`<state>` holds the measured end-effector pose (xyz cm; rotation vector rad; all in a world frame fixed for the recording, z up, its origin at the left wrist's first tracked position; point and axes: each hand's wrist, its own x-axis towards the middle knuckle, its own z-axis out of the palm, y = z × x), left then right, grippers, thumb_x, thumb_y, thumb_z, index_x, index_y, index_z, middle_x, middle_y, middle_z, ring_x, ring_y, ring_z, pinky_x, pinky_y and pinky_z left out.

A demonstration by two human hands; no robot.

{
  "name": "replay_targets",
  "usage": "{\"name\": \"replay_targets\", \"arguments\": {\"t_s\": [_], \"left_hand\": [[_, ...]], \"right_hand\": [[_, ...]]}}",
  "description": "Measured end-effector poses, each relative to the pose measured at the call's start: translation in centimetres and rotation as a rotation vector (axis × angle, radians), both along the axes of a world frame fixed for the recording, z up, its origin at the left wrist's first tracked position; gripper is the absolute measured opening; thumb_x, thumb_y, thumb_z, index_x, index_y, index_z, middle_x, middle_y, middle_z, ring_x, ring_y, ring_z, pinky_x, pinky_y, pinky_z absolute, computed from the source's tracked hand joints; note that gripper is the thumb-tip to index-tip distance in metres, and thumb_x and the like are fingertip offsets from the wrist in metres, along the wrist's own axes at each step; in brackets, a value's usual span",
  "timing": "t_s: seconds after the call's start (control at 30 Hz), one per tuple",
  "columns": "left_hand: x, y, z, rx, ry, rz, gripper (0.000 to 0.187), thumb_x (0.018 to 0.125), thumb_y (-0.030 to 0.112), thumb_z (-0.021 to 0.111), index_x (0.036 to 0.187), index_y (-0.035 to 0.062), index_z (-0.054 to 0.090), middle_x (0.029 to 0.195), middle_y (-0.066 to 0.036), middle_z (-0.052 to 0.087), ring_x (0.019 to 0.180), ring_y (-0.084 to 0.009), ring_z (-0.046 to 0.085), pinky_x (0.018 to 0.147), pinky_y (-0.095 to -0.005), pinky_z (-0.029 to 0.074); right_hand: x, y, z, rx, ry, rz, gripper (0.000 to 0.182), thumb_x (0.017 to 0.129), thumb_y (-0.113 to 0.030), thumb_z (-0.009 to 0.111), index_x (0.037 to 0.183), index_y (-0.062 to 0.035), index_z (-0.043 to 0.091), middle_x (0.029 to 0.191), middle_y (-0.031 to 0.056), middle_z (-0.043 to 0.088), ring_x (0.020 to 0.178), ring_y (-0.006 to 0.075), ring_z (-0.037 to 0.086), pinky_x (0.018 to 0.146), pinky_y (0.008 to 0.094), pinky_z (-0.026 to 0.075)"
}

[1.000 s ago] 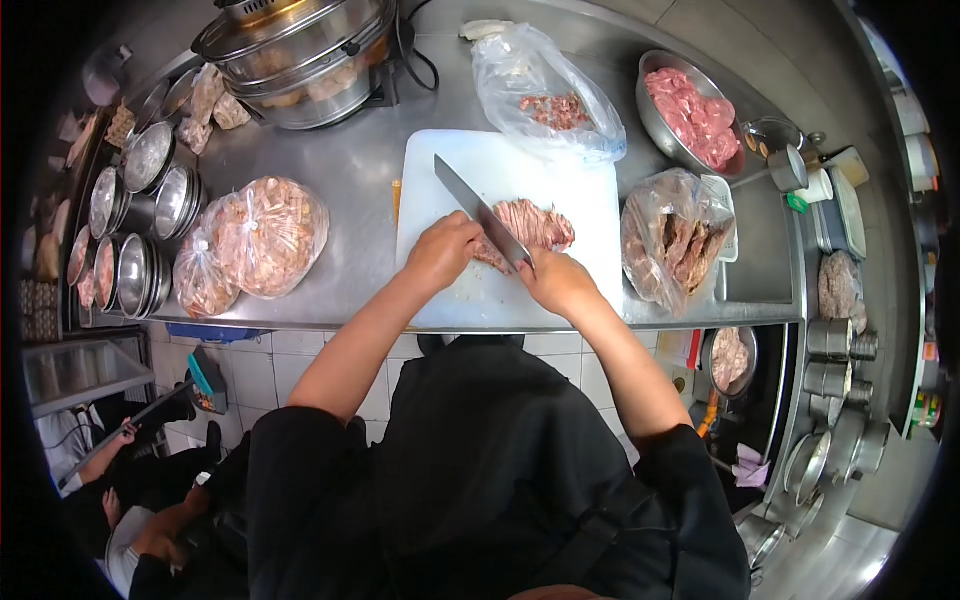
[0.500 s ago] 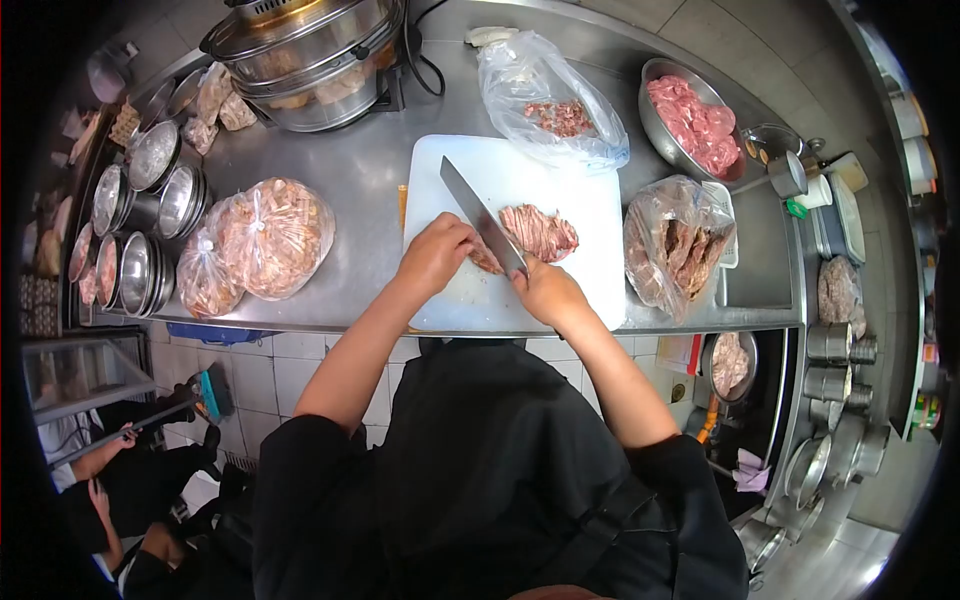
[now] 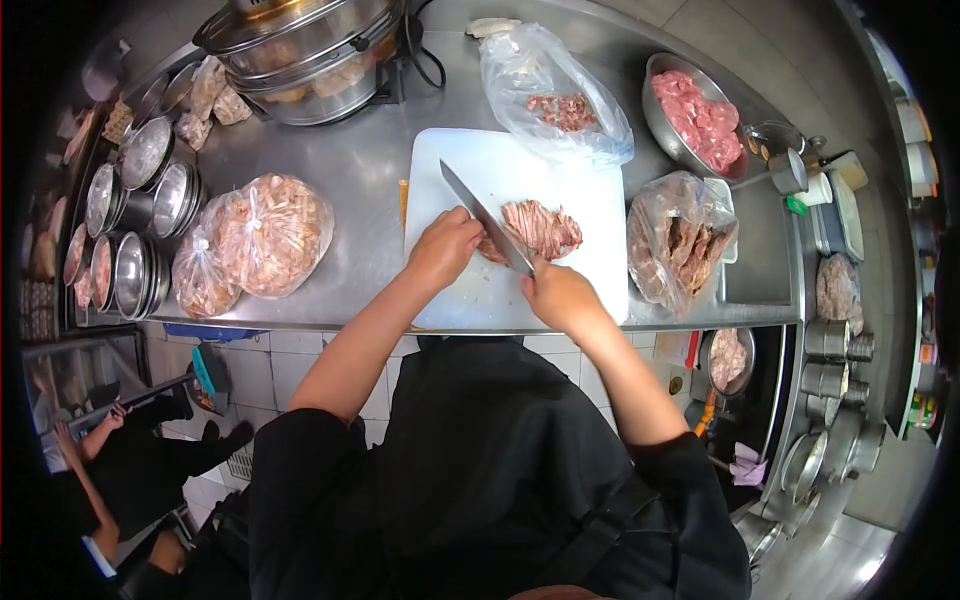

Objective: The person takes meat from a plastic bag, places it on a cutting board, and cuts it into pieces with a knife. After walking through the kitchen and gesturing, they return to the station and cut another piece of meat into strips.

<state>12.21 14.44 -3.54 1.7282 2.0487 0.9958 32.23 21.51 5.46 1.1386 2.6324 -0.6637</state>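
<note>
My right hand is wrapped around the handle of a long kitchen knife, its blade pointing away and to the left across the white cutting board. My left hand has its fingers bent together against a piece of meat on the blade's left side; most of that piece is hidden by fingers and blade. To the right of the blade lies a pile of thinly sliced meat, reddish with pale streaks. An open clear plastic bag with small meat scraps overlaps the board's far edge.
Right of the board sits a bag of dark meat chunks, with a steel bowl of raw pink meat beyond. Two tied bags of meat and stacked metal bowls stand left. A steamer-like appliance is behind. Another person holds a broom.
Both hands and the knife have shifted slightly, the left hand a little to the right. The person with the broom has moved a little at the lower left.
</note>
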Motion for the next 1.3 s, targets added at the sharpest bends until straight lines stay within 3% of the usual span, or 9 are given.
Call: {"name": "replay_targets", "arguments": {"t_s": [0.13, 0.4, 0.6, 0.83, 1.03, 1.1, 1.23, 1.3], "left_hand": [[-0.2, 0.2, -0.1, -0.002, -0.007, -0.020, 0.007, 0.087, 0.007, 0.069, 0.093, 0.0049, 0.067, 0.095, -0.013, 0.060, 0.095, -0.0338, 0.060, 0.082, -0.0432, 0.050], [-0.3, 0.0, 0.8, -0.026, -0.074, 0.002, 0.016, 0.086, 0.006, 0.069, 0.102, 0.0047, 0.068, 0.102, -0.013, 0.061, 0.099, -0.0344, 0.060, 0.085, -0.0427, 0.050], [-0.6, 0.6, 0.3, -0.093, -0.037, -0.053, 0.016, 0.088, 0.007, 0.068, 0.104, 0.0049, 0.068, 0.103, -0.013, 0.060, 0.101, -0.0336, 0.060, 0.087, -0.0423, 0.049], [-0.2, 0.9, 1.2, -0.164, 0.023, -0.052, 0.010, 0.090, 0.010, 0.067, 0.098, 0.0051, 0.066, 0.100, -0.012, 0.060, 0.101, -0.0336, 0.059, 0.088, -0.0429, 0.048], [0.0, 0.9, 1.4, -0.164, 0.021, -0.046, 0.008, 0.090, 0.011, 0.066, 0.096, 0.0061, 0.064, 0.100, -0.012, 0.059, 0.101, -0.0338, 0.059, 0.087, -0.0435, 0.048], [0.0, 0.9, 1.3, -0.193, 0.013, -0.046, 0.007, 0.090, 0.010, 0.066, 0.096, 0.0067, 0.065, 0.100, -0.012, 0.059, 0.101, -0.0338, 0.059, 0.087, -0.0434, 0.048], [0.1, 0.9, 0.8, -0.188, 0.036, -0.067, 0.006, 0.089, 0.010, 0.066, 0.095, 0.0070, 0.065, 0.101, -0.012, 0.059, 0.101, -0.0335, 0.059, 0.087, -0.0431, 0.049], [0.0, 1.0, 0.6, -0.114, 0.019, -0.059, 0.007, 0.089, 0.010, 0.067, 0.095, 0.0070, 0.066, 0.103, -0.012, 0.061, 0.101, -0.0328, 0.060, 0.087, -0.0425, 0.049]], "right_hand": [[-2.4, 1.2, -3.3, 0.070, 0.099, -0.044, 0.032, 0.098, -0.027, 0.052, 0.109, 0.0009, 0.062, 0.089, 0.0268, 0.071, 0.088, 0.0433, 0.069, 0.080, 0.0551, 0.053], [-0.7, 2.0, -1.5, -0.011, 0.013, 0.065, 0.036, 0.096, -0.025, 0.054, 0.118, 0.0022, 0.061, 0.092, 0.0283, 0.070, 0.090, 0.0448, 0.069, 0.084, 0.0539, 0.053], [-0.5, 1.1, -1.9, -0.050, 0.006, -0.035, 0.039, 0.096, -0.024, 0.053, 0.124, 0.0023, 0.059, 0.095, 0.0286, 0.070, 0.091, 0.0444, 0.069, 0.084, 0.0533, 0.053], [-1.8, 3.3, -1.0, -0.087, 0.065, -0.037, 0.036, 0.097, -0.026, 0.053, 0.118, 0.0019, 0.062, 0.096, 0.0271, 0.071, 0.094, 0.0438, 0.068, 0.087, 0.0528, 0.052], [0.4, 2.2, 0.8, 0.006, 0.023, 0.054, 0.032, 0.099, -0.029, 0.053, 0.109, 0.0008, 0.061, 0.085, 0.0266, 0.069, 0.084, 0.0432, 0.068, 0.080, 0.0532, 0.052], [0.1, 1.8, 1.1, -0.113, -0.036, 0.013, 0.035, 0.096, -0.026, 0.053, 0.112, 0.0033, 0.062, 0.093, 0.0280, 0.070, 0.089, 0.0441, 0.069, 0.083, 0.0537, 0.053], [-1.0, 1.7, -1.7, -0.137, 0.049, -0.069, 0.036, 0.096, -0.027, 0.053, 0.115, 0.0025, 0.062, 0.091, 0.0277, 0.070, 0.088, 0.0437, 0.069, 0.082, 0.0534, 0.053], [-2.0, 2.1, 0.7, -0.371, -0.001, -0.211, 0.037, 0.097, -0.028, 0.053, 0.119, 0.0008, 0.062, 0.090, 0.0277, 0.070, 0.088, 0.0434, 0.069, 0.082, 0.0535, 0.053]]}}
